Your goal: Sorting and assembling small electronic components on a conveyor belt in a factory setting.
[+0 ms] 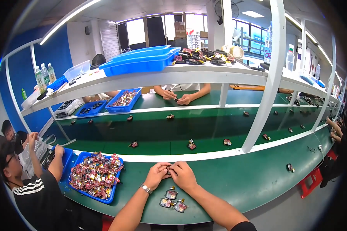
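Observation:
My left hand [155, 175] and my right hand [182, 175] meet over the green bench, fingers closed around one small dark piece [169, 169]. Most of it is hidden by the fingers, so its kind cannot be made out. On the bench between my forearms lie three small electronic assemblies [171, 194] with black edges, silvery middles and yellow tabs. Left of my left hand stands a blue tray [114, 188], heaped with small reddish circuit boards [94, 174] with yellow and silver parts.
Beyond a white rail, a dark green conveyor belt [158, 134] carries scattered assemblies. A white post [264, 104] rises ahead right. The overhead shelf [219, 77] holds blue trays [142, 61] and piled black parts. Co-workers sit at left [38, 196], opposite [185, 89] and far right.

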A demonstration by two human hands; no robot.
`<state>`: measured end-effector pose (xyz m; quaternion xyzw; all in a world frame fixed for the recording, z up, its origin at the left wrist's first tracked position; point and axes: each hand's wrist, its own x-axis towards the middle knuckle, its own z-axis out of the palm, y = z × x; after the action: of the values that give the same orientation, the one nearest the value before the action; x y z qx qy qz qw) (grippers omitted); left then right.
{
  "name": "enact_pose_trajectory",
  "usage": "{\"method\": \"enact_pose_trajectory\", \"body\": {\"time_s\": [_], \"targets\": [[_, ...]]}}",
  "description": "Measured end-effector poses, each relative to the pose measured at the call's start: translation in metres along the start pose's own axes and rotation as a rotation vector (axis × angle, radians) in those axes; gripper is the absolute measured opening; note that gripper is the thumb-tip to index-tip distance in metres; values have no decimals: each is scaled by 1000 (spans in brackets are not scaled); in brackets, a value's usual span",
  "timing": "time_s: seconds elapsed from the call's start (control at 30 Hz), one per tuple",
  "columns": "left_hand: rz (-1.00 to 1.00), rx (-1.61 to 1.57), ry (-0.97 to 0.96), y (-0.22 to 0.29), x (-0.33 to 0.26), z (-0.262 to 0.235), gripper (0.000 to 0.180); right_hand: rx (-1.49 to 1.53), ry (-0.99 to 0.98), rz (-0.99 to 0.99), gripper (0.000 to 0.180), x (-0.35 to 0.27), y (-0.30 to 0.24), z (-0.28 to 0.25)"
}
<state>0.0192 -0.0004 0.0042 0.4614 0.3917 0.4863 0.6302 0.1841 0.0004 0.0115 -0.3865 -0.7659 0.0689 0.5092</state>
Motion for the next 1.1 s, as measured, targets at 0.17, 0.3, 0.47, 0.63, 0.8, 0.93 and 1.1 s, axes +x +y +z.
{"method": "enact_pose_trajectory", "body": {"time_s": [0.17,0.3,0.47,0.63,0.8,0.93,1.1], "targets": [[11,30,7,2,-1,2,25,-17,10,23,9,1,-3,-1],[23,25,7,-3,1,1,23,-29,10,31,16,-2,2,2],[73,133,102,-6,1,9,21,59,-8,5,13,0,4,-4],[181,234,199,-15,3,7,16,395,-135,316,18,0,7,0],[219,272,195,-18,7,9,16,357,-124,295,19,0,18,4],[316,172,334,-17,9,7,17,343,25,504,17,18,51,15],[280,343,278,-15,8,11,15,123,114,469,17,52,104,34]]}}
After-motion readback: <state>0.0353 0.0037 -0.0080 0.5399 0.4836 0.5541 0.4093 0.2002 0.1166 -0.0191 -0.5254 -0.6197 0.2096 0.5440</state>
